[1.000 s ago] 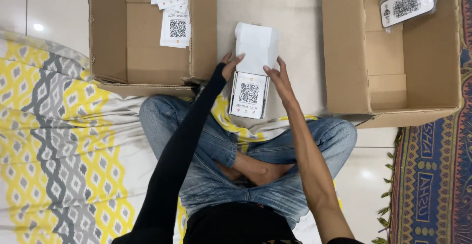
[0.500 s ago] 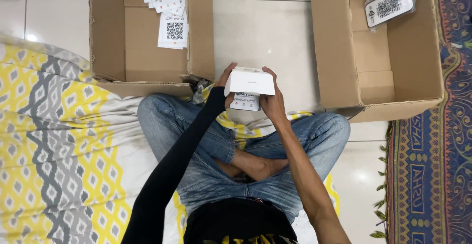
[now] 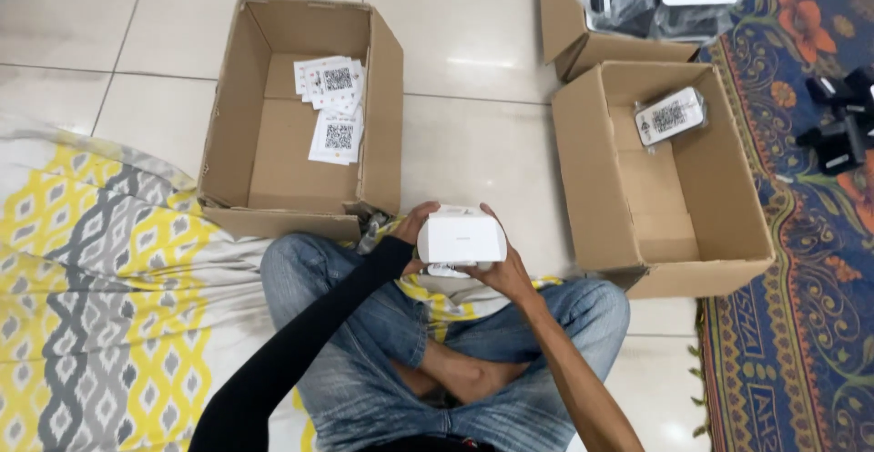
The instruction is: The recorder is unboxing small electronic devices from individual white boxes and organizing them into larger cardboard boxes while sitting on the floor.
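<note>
Both hands gripped a white box (image 3: 461,237) above the lap: the left hand (image 3: 415,230) closed on its left end, the right hand (image 3: 503,268) clasped its right end and underside. Two open cartons flanked it, the left carton (image 3: 235,152) holding cards (image 3: 332,106), the right carton (image 3: 592,179) a packet (image 3: 670,115).

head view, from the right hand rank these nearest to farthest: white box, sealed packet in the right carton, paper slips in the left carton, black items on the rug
1. white box: held in the right hand and left hand, over the lap.
2. sealed packet: up and to the right, in the right-side carton.
3. paper slips: up-left, in the left-side carton.
4. black items: far right, on the patterned rug.
</note>
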